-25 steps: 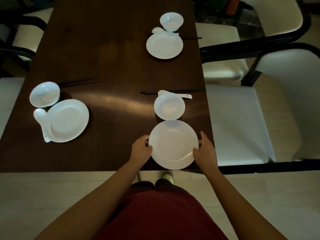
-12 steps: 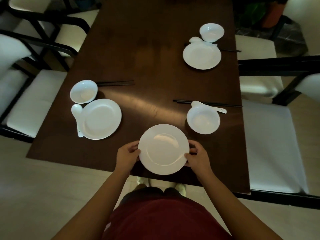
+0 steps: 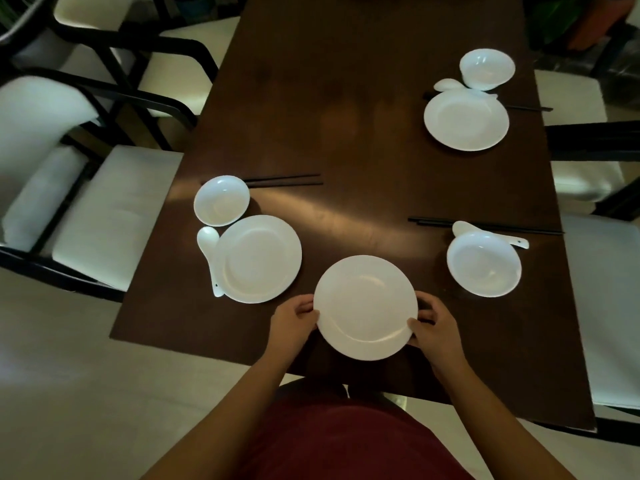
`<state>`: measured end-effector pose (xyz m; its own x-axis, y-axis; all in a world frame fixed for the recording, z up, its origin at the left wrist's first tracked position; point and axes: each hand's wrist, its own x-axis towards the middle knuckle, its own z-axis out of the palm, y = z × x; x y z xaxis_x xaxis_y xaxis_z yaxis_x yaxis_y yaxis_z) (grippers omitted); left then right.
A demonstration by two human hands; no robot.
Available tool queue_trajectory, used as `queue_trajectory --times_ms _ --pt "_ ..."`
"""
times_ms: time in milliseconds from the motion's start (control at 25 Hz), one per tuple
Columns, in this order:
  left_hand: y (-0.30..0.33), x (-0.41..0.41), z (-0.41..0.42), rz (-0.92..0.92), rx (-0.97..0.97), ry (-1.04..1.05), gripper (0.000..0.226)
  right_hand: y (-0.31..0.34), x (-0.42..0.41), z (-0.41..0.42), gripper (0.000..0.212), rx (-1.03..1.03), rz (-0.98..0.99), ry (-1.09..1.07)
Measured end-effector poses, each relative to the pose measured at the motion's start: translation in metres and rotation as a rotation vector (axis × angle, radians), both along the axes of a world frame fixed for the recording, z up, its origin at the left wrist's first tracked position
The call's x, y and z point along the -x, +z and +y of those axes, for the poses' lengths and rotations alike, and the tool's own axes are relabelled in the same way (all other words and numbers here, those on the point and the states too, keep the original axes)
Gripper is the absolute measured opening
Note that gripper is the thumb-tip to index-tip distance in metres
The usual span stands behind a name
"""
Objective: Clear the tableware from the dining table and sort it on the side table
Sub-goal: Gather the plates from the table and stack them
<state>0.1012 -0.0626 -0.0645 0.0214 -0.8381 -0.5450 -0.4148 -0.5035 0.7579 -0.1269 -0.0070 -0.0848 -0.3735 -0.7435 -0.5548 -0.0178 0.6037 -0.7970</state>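
I grasp a white plate (image 3: pixel 365 307) by its rim, left hand (image 3: pixel 291 323) and right hand (image 3: pixel 434 329) on opposite sides. It has come leftward from beside the bowl (image 3: pixel 483 265), now well right of my hands, so I judge stacking or carrying begins. A second plate (image 3: pixel 258 258) lies just left. The worktop (image 3: pixel 346 133) edge runs under my wrists; ahead is bare.

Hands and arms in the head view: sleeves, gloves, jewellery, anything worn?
Both forearms are bare to the frame edge, with no sleeves in view. The left hand and right hand have no gloves, and no rings, watch or bracelet can be seen. Below them is dark red clothing.
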Motion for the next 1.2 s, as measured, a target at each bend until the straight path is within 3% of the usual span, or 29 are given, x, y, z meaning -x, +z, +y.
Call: queue_trajectory --times_ms 80,200,280,360,640,840,960,1200 --pt "0.005 -0.013 -0.002 -0.233 0.199 -0.159 0.029 -0.002 -0.002 -0.001 0.044 -0.006 0.029 -0.005" --pt "0.009 -0.047 -0.013 -0.635 0.679 -0.498 0.038 -0.002 -0.004 -0.002 0.044 -0.005 0.054 -0.006" --pt "0.008 -0.069 -0.026 -0.810 0.776 -0.673 0.046 -0.001 -0.006 -0.003 0.043 -0.007 0.076 -0.002" --pt "0.008 -0.082 -0.037 -0.886 0.752 -0.778 0.046 0.000 -0.008 -0.004 0.042 -0.018 0.111 0.010" --pt "0.005 -0.085 -0.053 -0.797 0.882 -0.924 0.043 0.007 -0.015 -0.007 0.037 -0.071 0.336 0.032" --pt "0.003 -0.088 -0.051 -0.726 1.021 -0.801 0.020 0.007 -0.015 -0.008 0.033 -0.076 0.324 0.036" --pt "0.012 -0.089 -0.051 -0.705 1.080 -0.768 0.032 0.006 -0.012 -0.008 0.033 -0.080 0.297 0.046" --pt "0.042 -0.070 -0.065 -0.668 1.251 -0.586 0.028 0.005 -0.007 -0.010 0.034 -0.093 0.234 0.068"
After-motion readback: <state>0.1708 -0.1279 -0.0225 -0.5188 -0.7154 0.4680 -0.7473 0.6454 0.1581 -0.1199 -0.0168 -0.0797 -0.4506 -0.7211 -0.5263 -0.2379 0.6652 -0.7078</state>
